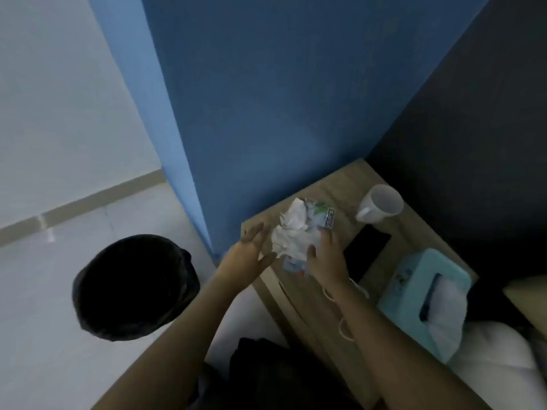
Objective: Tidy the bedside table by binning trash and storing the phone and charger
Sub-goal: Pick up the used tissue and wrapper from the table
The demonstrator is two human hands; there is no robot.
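Note:
A heap of crumpled white tissue (291,236) and printed wrappers (324,218) lies on the wooden bedside table (340,184). My right hand (325,255) presses on the heap's right side, fingers curled over it. My left hand (251,247) is open at the table's left edge, palm facing the heap and touching its lower left. A black phone (365,251) lies flat just right of my right hand. A white charger cable (344,318) loops near the table's front, partly hidden under my right forearm.
A black bin (133,287) stands on the pale floor left of the table. A white mug (380,207) lies tipped at the back. A turquoise tissue box (426,294) sits at the right. A blue wall is behind, a white pillow at lower right.

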